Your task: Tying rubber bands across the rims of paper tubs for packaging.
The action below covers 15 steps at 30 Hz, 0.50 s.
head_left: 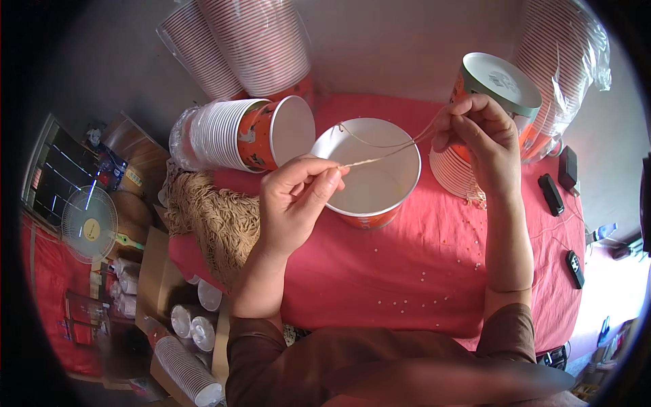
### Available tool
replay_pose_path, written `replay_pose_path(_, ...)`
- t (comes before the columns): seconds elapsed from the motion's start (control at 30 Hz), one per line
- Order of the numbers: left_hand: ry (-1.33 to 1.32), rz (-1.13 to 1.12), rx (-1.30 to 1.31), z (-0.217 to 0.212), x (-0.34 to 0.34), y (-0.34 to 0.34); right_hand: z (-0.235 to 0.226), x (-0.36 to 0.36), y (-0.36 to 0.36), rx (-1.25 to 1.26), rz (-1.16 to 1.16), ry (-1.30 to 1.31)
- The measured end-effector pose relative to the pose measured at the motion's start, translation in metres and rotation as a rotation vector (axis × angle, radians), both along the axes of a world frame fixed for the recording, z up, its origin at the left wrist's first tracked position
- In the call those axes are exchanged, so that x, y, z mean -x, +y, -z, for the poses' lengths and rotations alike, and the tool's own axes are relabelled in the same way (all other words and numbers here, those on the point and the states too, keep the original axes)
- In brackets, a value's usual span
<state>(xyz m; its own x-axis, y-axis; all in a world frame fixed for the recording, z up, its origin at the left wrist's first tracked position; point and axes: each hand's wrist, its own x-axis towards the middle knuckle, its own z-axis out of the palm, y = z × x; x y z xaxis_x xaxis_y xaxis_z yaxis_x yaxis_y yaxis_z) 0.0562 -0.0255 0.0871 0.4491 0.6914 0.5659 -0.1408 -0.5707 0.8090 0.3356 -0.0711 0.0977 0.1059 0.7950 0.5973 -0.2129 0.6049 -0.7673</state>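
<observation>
A thin tan cord [377,160] stretches between my two hands, over the mouth of a white-lined paper bucket [369,197] standing on the red cloth. My left hand [296,197] pinches one end of the cord between thumb and fingers, at the bucket's left rim. Higher and to the right, my right hand [480,132] pinches the cord too, in front of an upturned orange bucket with a green rim [502,81]. A loose loop of the cord sags across the bucket's far side. A heap of tan cords [213,217] lies left of my left hand.
Nested paper buckets [224,132] lie on their side at the left. Taller wrapped stacks [261,47] stand behind, with another stack [559,61] at the back right. Small white bits [424,277] dot the red cloth [339,271]. A cardboard box [159,271] holds cups beside a fan [90,227].
</observation>
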Motion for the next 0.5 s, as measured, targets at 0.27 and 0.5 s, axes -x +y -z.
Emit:
replay_pose_path(0.27,0.014,0.051,0.021,0.007,-0.005,0.003,-0.007,0.011,-0.012,0.067,0.198,-0.374)
replay_pose_path(0.5,0.042,0.074,0.044,0.014,-0.010,0.006,-0.001,0.032,-0.013,-0.004,0.444,-0.791)
